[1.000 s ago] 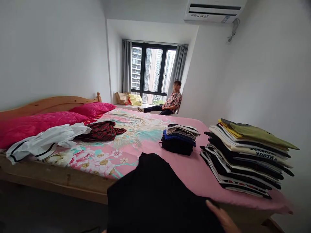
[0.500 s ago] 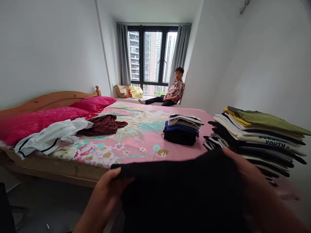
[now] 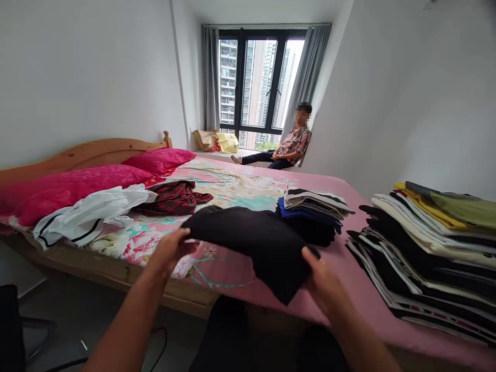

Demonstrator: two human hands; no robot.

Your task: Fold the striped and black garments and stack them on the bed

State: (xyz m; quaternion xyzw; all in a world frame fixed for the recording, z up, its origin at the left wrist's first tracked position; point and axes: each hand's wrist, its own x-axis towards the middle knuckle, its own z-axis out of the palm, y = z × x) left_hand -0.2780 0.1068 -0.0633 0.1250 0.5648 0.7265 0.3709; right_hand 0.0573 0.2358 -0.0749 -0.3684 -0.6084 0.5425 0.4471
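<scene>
A black garment (image 3: 248, 232), its exact kind unclear, stretches between my two hands over the near edge of the bed. My left hand (image 3: 170, 250) pinches its left corner, and my right hand (image 3: 320, 279) grips its right side. The far part of the cloth spreads over the bedsheet, while a corner hangs down near the bed's edge. Just beyond my right hand sits a small stack of folded clothes (image 3: 315, 204), white and striped on top with blue and black below. A red plaid garment (image 3: 178, 199) lies crumpled beyond my left hand.
A white garment with black trim (image 3: 95, 214) lies loose near the pink pillows (image 3: 77, 188). At the right stands a tall pile of folded clothes (image 3: 434, 253). A person (image 3: 292, 147) sits on the window ledge by bags (image 3: 227, 143). A cable (image 3: 160, 343) runs over the floor.
The black garment has moved away from me, from close to my body to over the bed, and now lies flatter. Both hands still hold it. The view has tilted and shifted.
</scene>
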